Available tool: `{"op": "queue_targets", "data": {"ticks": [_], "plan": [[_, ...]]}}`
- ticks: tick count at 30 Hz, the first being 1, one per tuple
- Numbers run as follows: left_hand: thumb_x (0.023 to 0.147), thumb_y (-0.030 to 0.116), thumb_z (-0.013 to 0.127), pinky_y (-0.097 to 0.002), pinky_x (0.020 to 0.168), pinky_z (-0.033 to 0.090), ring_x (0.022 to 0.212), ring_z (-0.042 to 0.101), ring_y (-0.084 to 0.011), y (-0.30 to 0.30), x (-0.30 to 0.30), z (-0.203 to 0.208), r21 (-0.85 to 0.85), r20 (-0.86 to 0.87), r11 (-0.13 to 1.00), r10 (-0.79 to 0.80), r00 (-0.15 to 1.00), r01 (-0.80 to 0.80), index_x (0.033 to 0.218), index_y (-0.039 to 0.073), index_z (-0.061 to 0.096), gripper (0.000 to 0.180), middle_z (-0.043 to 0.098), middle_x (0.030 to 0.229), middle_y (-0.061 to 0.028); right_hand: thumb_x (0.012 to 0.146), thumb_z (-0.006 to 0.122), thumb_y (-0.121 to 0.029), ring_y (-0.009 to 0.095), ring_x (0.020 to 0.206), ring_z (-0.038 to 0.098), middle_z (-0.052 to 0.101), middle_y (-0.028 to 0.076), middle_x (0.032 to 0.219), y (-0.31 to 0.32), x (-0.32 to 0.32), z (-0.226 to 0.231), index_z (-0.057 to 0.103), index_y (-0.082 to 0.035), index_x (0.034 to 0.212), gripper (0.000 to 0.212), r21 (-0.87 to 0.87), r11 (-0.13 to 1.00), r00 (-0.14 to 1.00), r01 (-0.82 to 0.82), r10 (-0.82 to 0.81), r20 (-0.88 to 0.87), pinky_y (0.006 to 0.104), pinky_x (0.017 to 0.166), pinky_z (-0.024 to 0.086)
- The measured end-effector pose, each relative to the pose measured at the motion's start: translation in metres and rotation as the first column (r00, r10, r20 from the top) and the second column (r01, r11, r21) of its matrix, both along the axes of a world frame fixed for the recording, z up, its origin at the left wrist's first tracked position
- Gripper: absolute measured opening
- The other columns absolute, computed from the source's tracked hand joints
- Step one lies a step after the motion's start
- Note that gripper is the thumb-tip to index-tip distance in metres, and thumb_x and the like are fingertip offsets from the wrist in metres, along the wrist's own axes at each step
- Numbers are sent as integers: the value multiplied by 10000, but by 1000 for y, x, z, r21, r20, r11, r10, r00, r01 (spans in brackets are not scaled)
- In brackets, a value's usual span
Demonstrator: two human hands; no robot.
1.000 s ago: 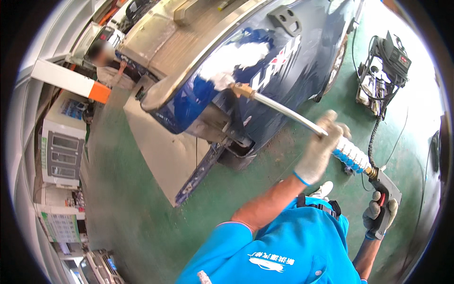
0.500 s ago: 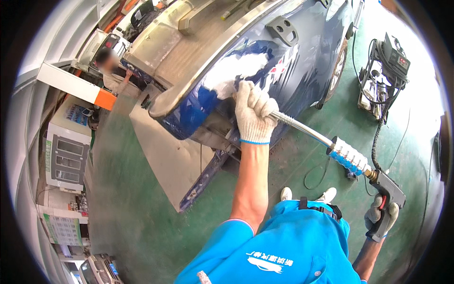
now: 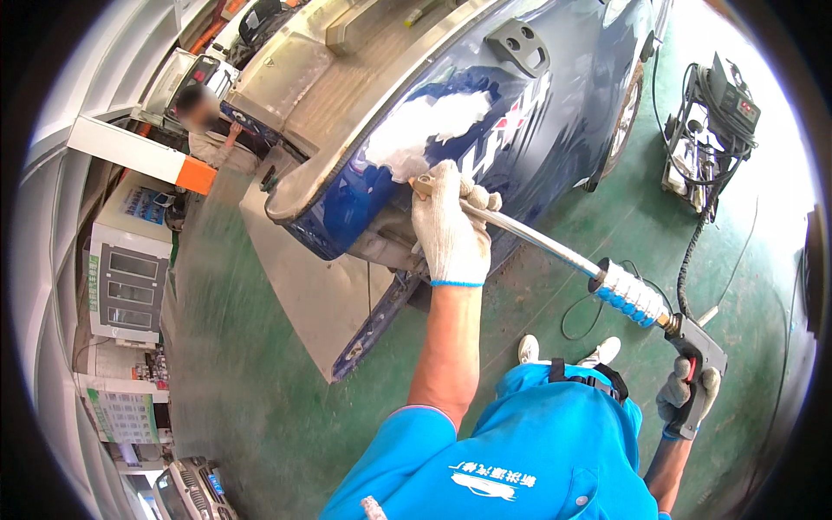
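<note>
My gloved left hand is closed around the front end of a slide-hammer dent puller, whose brass-coloured tip pokes out past the fingers. The tip lies by the lower edge of a bare, sanded patch on the dark blue pickup bed side; I cannot tell whether it touches. Ribbed and silvery, the sliding weight sits towards the rear of the rod. At lower right my gloved right hand wraps the black pistol grip with its red trigger.
A wheeled welding machine with coiled cables stands at the right, its thick cable running to the tool. The lowered tailgate juts out left of my arm. Another person is beyond the truck bed. A thin cable loops on the green floor.
My left hand has shifted slightly down and left and turned, showing the tool's tip. My right hand and the pistol grip have moved a little left. The view has shifted slightly.
</note>
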State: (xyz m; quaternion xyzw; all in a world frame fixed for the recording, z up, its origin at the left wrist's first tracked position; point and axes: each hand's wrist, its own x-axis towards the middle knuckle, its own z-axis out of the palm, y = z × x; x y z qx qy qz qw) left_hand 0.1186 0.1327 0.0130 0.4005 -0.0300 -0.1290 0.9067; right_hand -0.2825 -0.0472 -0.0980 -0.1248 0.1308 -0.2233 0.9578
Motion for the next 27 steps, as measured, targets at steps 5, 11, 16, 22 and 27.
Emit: {"op": "queue_targets", "data": {"ticks": [5, 11, 16, 22, 27], "plan": [[1014, 194, 610, -398, 608, 555, 565, 561, -148, -2, -2, 5, 5, 1, 1000, 5, 1000, -5, 996, 106, 553, 106, 518, 681, -3, 931, 639, -259, 222, 567, 615, 673, 247, 1011, -6, -1, -5, 314, 90, 1462, 714, 18, 999, 999, 37, -36, -25, 323, 454, 492], [1005, 202, 622, -389, 635, 479, 600, 505, -149, -1, -5, 11, 31, 7, 999, 9, 1000, -9, 846, 113, 529, 205, 529, 706, -1, 931, 628, -249, 225, 568, 622, 670, 240, 989, -10, 1, 1, 311, 103, 1466, 714, 20, 1000, 1000, 20, -20, -24, 329, 453, 493], [1009, 231, 629, -404, 660, 555, 622, 607, -161, 1, -1, -1, 11, 18, 1000, -25, 1000, 25, 954, 105, 572, 149, 602, 747, -19, 927, 634, -295, 191, 472, 545, 626, 165, 743, -9, 3, 14, 382, 112, 1401, 674, 16, 1000, 999, 11, -11, -48, 320, 402, 426], [1014, 251, 608, -456, 993, 548, 1109, 658, -256, -35, -74, -41, -242, 121, 914, -304, 945, 325, 1354, 127, 503, 377, 657, 1200, -149, 925, 634, -340, 178, 439, 521, 618, 142, 684, -12, 5, 23, 455, 131, 1310, 635, -78, 997, 996, -12, 5, -85, 322, 368, 387], [982, 122, 600, -474, 862, 524, 731, 618, -200, -85, -132, -46, -322, -142, 867, -441, 886, 379, 1170, 29, 599, 210, 644, 765, -73, 932, 620, -332, 204, 497, 569, 680, 216, 942, -10, 4, 26, 418, 129, 1348, 653, -13, 1000, 997, 8, -9, -79, 324, 413, 451]]}}
